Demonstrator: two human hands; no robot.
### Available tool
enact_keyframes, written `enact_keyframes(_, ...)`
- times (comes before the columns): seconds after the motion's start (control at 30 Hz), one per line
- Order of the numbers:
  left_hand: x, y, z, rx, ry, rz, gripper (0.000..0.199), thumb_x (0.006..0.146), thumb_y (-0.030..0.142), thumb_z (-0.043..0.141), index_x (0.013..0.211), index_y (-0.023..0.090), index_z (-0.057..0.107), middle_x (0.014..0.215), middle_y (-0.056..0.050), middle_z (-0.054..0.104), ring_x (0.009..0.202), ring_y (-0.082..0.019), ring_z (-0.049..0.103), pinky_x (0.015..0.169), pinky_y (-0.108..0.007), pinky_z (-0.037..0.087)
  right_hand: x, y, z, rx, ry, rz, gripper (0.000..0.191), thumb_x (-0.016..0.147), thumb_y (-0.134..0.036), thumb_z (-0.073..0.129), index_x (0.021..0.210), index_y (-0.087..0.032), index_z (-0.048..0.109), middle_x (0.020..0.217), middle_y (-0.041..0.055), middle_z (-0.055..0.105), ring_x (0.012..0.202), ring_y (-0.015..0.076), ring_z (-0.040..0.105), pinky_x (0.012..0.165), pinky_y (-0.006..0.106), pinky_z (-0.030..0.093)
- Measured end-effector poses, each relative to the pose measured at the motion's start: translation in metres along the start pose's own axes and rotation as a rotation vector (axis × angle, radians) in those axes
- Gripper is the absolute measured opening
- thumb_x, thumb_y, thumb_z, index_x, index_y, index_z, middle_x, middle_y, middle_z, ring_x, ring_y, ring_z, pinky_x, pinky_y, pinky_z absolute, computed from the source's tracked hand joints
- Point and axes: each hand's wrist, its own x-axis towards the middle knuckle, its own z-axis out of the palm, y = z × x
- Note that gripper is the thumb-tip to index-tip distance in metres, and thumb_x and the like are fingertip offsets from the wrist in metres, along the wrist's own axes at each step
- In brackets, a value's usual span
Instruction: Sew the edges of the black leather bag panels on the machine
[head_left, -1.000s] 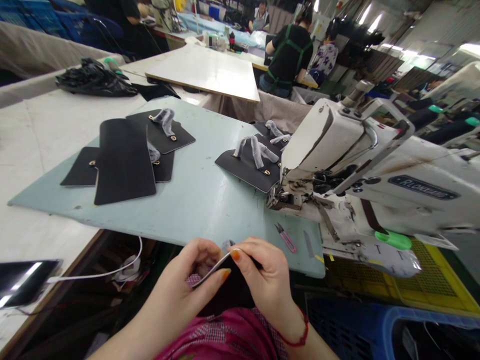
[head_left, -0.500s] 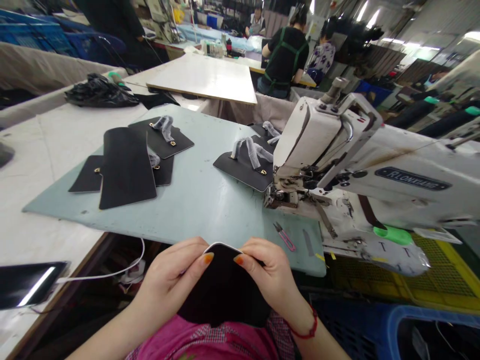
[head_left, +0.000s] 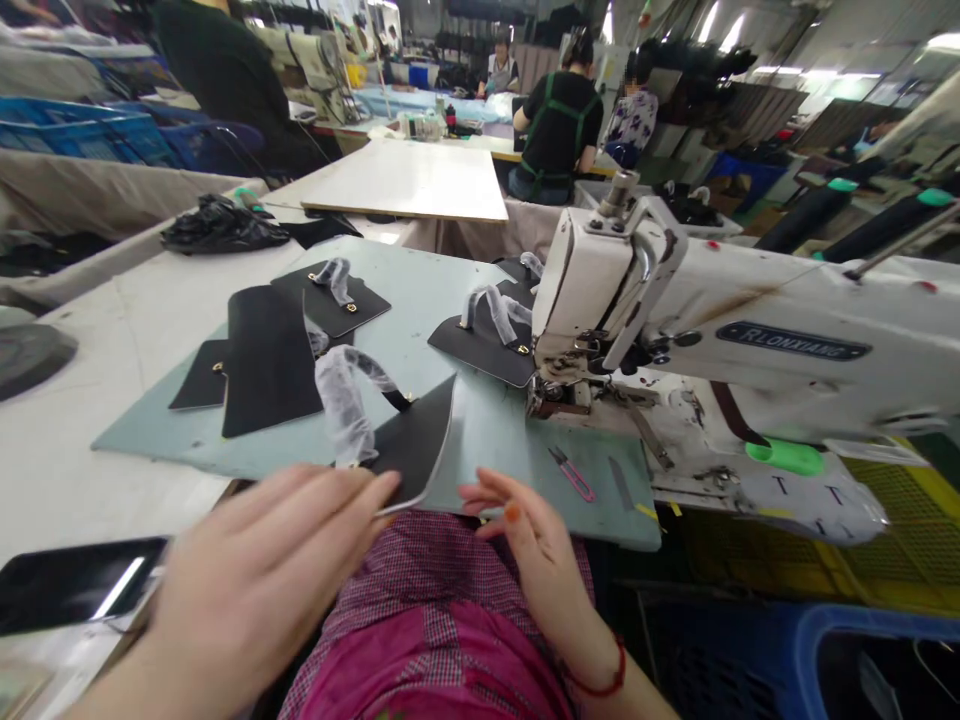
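My left hand [head_left: 277, 570], blurred, grips the near edge of a black bag panel [head_left: 421, 435], its thumb hidden beneath. The panel is tilted over the table's front edge, and a handle wrapped in clear plastic [head_left: 343, 408] with gold fittings stands up from it. To the right of the panel, my right hand [head_left: 534, 555] hangs apart from it over my lap, fingers spread and holding nothing. Pink thread snips [head_left: 572, 474] lie on the table beyond that hand.
At right stands a white sewing machine [head_left: 697, 310]. More black panels lie at left [head_left: 271, 360] and beside the machine [head_left: 480, 350]. A phone [head_left: 71, 585] rests at the lower left. A blue basket [head_left: 806, 640] is at lower right. Several people work farther back.
The panel has gone from both hands at my lap to my left hand alone, up and left over the table edge, its wrapped handle now showing. My right hand has let go.
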Motion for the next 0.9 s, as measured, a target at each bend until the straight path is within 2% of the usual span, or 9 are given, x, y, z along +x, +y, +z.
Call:
enact_keyframes(0.07,-0.004,0.0,0.048,0.242,-0.121,0.269,0.031,0.092,0.014,0.052,0.117,0.016,0.07,0.099,-0.009,0.072,0.085,-0.022,0.064,0.083,-0.034,0.053,-0.003,0.011,0.019,0.262,-0.056,0.179,0.055,0.096,-0.062,0.046,0.119,-0.014,0.062,0.1,0.0118,0.066,0.084,0.0213,0.066,0.061,0.029,0.059)
enact_keyframes(0.17,-0.037,-0.012,0.117,0.269,-0.225,0.24,0.026,0.094,0.015,0.048,0.107,0.016,0.07,0.094,-0.009,0.07,0.079,-0.02,0.064,0.076,-0.034,0.057,-0.006,0.051,0.03,0.301,0.041,0.381,0.048,0.087,-0.06,0.061,0.092,-0.012,0.065,0.08,0.0044,0.062,0.066,0.015,0.061,0.052,0.022,0.054)
enact_keyframes(0.23,-0.076,-0.028,0.146,0.108,-0.238,0.061,0.025,0.093,0.023,0.054,0.115,0.019,0.067,0.105,-0.011,0.067,0.095,-0.022,0.066,0.086,-0.036,0.057,-0.011,0.077,0.024,0.2,0.06,0.436,0.045,0.087,-0.056,0.061,0.089,-0.012,0.065,0.077,0.0034,0.061,0.063,0.0139,0.059,0.051,0.02,0.052)
enact_keyframes(0.3,-0.119,-0.048,0.161,-0.018,-0.129,-0.194,0.042,0.088,0.033,0.062,0.128,0.021,0.059,0.123,-0.014,0.061,0.113,-0.029,0.062,0.095,-0.044,0.055,-0.017,0.089,0.014,0.071,0.032,0.423,0.04,0.091,-0.05,0.055,0.093,-0.012,0.067,0.08,0.0045,0.063,0.067,0.0154,0.06,0.051,0.02,0.051)
enact_keyframes(0.37,-0.151,-0.063,0.165,-0.168,-0.029,-0.515,0.052,0.085,0.04,0.065,0.132,0.02,0.055,0.132,-0.016,0.055,0.127,-0.035,0.054,0.105,-0.054,0.047,-0.021,0.083,0.006,-0.056,-0.028,0.365,0.034,0.095,-0.042,0.049,0.097,-0.013,0.068,0.083,0.0053,0.064,0.07,0.0161,0.06,0.053,0.02,0.049)
enact_keyframes(0.43,-0.162,-0.068,0.164,-0.397,-0.001,-0.795,0.06,0.078,0.046,0.071,0.129,0.019,0.057,0.139,-0.017,0.052,0.134,-0.038,0.047,0.113,-0.057,0.038,-0.022,0.066,0.001,-0.19,-0.099,0.277,0.03,0.098,-0.035,0.046,0.096,-0.015,0.067,0.083,0.0051,0.065,0.07,0.0154,0.057,0.057,0.02,0.047)
enact_keyframes(0.6,-0.11,-0.03,0.161,-1.155,0.07,-1.276,0.07,0.071,0.051,0.078,0.131,0.021,0.057,0.14,-0.015,0.057,0.134,-0.038,0.048,0.111,-0.05,0.043,-0.016,0.022,0.004,-0.306,-0.24,0.098,0.03,0.101,-0.032,0.045,0.087,-0.016,0.066,0.077,0.0037,0.064,0.068,0.0148,0.054,0.065,0.023,0.044)
enact_keyframes(0.73,-0.072,-0.008,0.163,-1.523,0.058,-1.368,0.055,0.071,0.045,0.081,0.116,0.017,0.067,0.115,-0.015,0.072,0.109,-0.034,0.067,0.091,-0.042,0.058,-0.012,0.011,0.005,-0.214,-0.244,0.102,0.033,0.102,-0.035,0.044,0.087,-0.016,0.066,0.08,0.0036,0.065,0.071,0.0151,0.057,0.069,0.023,0.046)
enact_keyframes(0.9,-0.033,-0.022,0.162,-1.496,0.046,-1.32,0.045,0.061,0.038,0.089,0.094,0.014,0.069,0.079,-0.008,0.074,0.057,-0.019,0.066,0.048,-0.027,0.054,0.004,0.016,0.002,-0.046,-0.163,0.213,0.038,0.101,-0.042,0.046,0.083,-0.015,0.064,0.071,0.0023,0.063,0.061,0.0128,0.058,0.055,0.019,0.044)
